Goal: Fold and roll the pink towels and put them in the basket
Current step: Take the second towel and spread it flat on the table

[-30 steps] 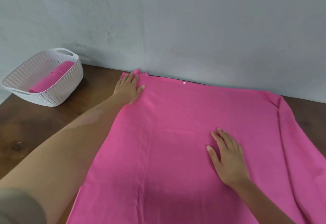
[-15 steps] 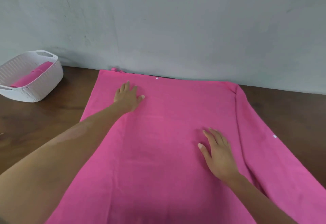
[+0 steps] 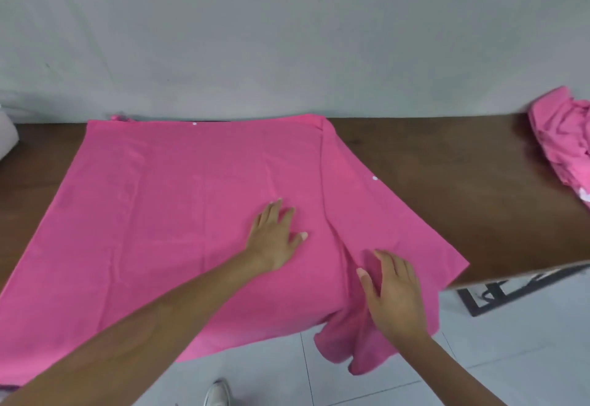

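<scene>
Shift since earlier: both hands have slid rightward over the cloth; the left one, near the far left corner a second ago, now lies at centre frame, and the view has swung right, so the basket (image 3: 6, 137) is only a pale sliver at the left edge.
Left fingers: the left hand (image 3: 276, 239) lies palm down, fingers straight and spread, gripping nothing; it presses the pink towel (image 3: 159, 214) flat, likely to pin it while the other side is smoothed.
Right fingers: the right hand (image 3: 394, 297) also lies flat and open, lower right of centre, on the narrow flap beside a long crease; it seems to be sweeping that flap level.
Towel position: spread across the table (image 3: 447, 166), filling the middle of the frame, its near edge spilling over the table front at lower centre, the right corner hanging in soft folds.
Towel material: thin, matte, limp cloth; faint fold lines cross it, and small white dots sit near the top edge and on the right flap.
Crease: runs from the upper right corner down toward the right hand, marking an overlapped strip.
Spare towels: a crumpled pink heap (image 3: 562, 137) rests at the right edge, well apart.
Table: dark brown wood, smooth, against a pale grey wall.
Below: light floor tiles and a white shoe (image 3: 218, 394) at bottom centre.
Stage: judged early, flattening before the first fold.
</scene>
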A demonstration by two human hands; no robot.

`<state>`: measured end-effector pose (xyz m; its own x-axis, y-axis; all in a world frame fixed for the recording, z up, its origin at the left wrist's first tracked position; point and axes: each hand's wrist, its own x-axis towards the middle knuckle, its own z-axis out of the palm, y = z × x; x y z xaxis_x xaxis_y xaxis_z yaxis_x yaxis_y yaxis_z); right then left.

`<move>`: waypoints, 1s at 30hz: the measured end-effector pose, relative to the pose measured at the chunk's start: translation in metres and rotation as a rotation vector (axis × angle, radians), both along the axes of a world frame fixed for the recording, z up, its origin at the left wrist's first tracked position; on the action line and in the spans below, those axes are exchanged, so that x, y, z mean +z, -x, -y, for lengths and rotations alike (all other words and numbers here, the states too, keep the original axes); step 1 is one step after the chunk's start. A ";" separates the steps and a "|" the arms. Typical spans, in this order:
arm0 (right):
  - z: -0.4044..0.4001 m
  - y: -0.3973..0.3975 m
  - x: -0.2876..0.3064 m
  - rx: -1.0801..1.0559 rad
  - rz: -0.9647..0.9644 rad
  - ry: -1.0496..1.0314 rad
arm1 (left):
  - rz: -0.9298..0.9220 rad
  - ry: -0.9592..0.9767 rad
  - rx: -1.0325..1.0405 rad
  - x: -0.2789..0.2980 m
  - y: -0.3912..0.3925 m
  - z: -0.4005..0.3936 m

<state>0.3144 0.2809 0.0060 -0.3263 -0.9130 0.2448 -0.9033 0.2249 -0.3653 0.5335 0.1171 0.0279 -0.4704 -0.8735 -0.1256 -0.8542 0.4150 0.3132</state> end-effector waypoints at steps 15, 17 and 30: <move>-0.038 0.100 -0.014 -0.283 0.343 0.028 | 0.067 0.207 0.040 -0.039 0.035 -0.050; -0.036 0.108 -0.010 -0.295 0.346 0.020 | 0.070 0.209 0.045 -0.039 0.036 -0.050; -0.005 0.146 0.008 -0.446 0.161 -0.198 | -0.012 0.241 0.100 -0.025 0.055 -0.015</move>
